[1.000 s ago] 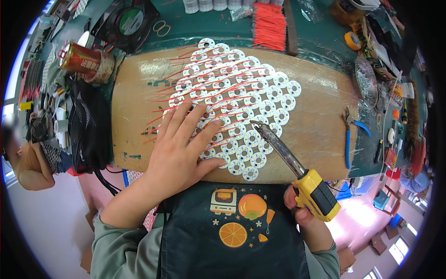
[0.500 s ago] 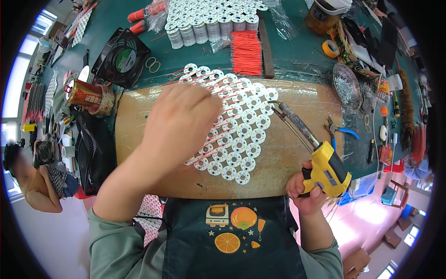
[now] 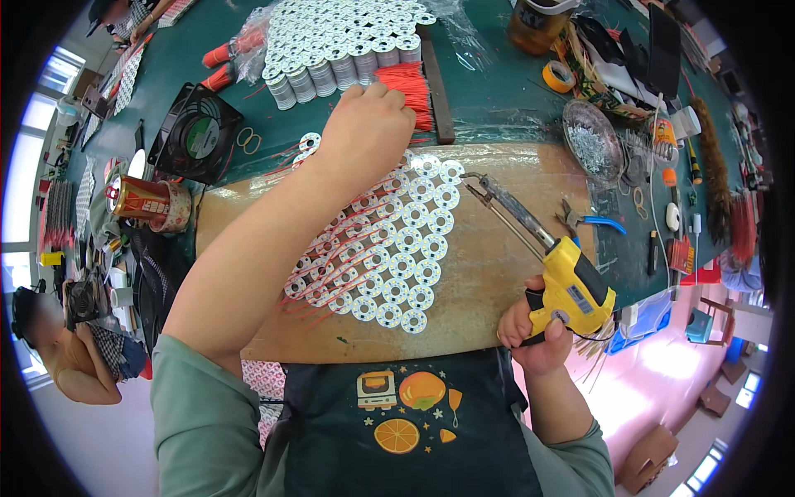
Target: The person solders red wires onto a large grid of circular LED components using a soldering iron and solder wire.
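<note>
My left hand (image 3: 368,128) is stretched forward with its fingers curled, against the left side of a pile of short red wires (image 3: 408,87). Its fingertips are hidden, so what they hold does not show. Below my left arm lies a sheet of joined white ring-shaped LED boards (image 3: 404,263), with red wires running slantwise across its left part. My right hand (image 3: 534,331) grips a yellow soldering gun (image 3: 571,290). The gun's bent metal tip points left, close to the upper right corner of the board sheet.
The boards rest on a brown work board (image 3: 497,306). Stacked LED boards (image 3: 339,50) stand behind, beside a dark bar (image 3: 439,95). Left are a black fan (image 3: 197,132) and a red can (image 3: 137,197). Right are a metal dish (image 3: 592,145), orange tape (image 3: 558,76) and blue-handled pliers (image 3: 592,220).
My left hand has moved forward and right, from over the board sheet to the red wire pile. The view has shifted slightly; my right hand still holds the soldering gun.
</note>
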A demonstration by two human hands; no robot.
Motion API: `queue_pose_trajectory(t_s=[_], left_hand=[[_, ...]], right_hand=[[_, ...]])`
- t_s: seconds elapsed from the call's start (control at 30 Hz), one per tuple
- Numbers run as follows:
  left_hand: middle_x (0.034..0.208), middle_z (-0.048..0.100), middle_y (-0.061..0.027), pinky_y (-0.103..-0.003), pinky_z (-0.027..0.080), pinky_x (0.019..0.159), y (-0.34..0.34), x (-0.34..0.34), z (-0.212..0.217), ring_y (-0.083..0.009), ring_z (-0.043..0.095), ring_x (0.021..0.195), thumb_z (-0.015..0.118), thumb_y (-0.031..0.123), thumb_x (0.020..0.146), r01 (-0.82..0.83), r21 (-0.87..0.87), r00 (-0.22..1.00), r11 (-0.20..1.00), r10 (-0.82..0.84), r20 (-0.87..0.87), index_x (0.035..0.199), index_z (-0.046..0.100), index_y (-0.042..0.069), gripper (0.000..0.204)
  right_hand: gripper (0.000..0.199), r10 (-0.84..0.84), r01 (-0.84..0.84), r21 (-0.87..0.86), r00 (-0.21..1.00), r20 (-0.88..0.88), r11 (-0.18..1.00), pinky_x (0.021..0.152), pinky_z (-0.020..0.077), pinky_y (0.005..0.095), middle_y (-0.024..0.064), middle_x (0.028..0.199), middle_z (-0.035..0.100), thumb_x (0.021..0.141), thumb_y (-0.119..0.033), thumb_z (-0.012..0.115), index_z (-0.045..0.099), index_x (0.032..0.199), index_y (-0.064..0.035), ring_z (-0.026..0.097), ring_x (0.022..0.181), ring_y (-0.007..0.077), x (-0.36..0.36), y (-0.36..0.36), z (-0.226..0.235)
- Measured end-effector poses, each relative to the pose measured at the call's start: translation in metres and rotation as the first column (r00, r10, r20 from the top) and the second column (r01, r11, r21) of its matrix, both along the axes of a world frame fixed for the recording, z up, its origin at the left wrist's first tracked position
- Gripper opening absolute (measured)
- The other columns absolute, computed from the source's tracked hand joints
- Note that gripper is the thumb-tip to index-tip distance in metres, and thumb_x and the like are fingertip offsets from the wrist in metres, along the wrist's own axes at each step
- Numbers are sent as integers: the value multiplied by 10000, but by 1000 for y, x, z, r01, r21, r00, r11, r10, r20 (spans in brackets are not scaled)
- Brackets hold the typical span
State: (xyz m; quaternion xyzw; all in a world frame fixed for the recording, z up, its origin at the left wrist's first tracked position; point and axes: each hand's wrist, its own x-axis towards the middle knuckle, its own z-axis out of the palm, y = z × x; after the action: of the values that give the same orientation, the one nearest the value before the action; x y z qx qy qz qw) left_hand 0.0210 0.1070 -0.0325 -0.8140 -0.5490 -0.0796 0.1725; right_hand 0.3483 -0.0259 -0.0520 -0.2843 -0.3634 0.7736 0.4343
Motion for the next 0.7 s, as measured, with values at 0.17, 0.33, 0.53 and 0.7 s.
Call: queue_pose_trajectory(t_s=[0.17, 0.33, 0.53, 0.7], left_hand=[[859, 634, -33, -381, 489, 806, -6, 3, -1, -231, 625, 932, 648, 113, 793, 17, 52, 1000, 999, -17, 1, 811, 700, 99, 56], [842, 651, -62, -406, 507, 778, -2, 0, -8, -262, 646, 896, 695, 132, 802, 18, 120, 980, 993, -41, 197, 777, 680, 85, 56], [826, 659, -114, -469, 521, 767, 8, -3, -4, -329, 658, 854, 702, 129, 798, -32, -96, 955, 995, 59, 290, 806, 668, 48, 88], [858, 673, -131, -472, 527, 796, 10, -1, 6, -341, 663, 884, 698, 128, 804, -51, -179, 957, 983, 99, 273, 811, 664, 44, 91]], right_hand=[[758, 5, -5, 0, 1000, 6, 1000, 508, 426, 290, 5, 695, 489, 897, -551, 733, 448, 1381, -41, 476, 528, 123, 0, 0, 1], [755, 9, -9, 12, 1000, 6, 1000, 503, 425, 291, 7, 699, 495, 899, -542, 734, 447, 1383, -38, 478, 528, 124, 0, 1, 1], [749, 19, -19, 13, 1000, 0, 1000, 501, 426, 291, 10, 701, 499, 902, -531, 735, 442, 1381, -36, 489, 531, 127, -1, 2, 0], [754, 14, -14, 26, 1000, 4, 1000, 502, 431, 291, 9, 701, 498, 908, -526, 731, 430, 1382, -23, 488, 531, 124, -1, 1, 0]])
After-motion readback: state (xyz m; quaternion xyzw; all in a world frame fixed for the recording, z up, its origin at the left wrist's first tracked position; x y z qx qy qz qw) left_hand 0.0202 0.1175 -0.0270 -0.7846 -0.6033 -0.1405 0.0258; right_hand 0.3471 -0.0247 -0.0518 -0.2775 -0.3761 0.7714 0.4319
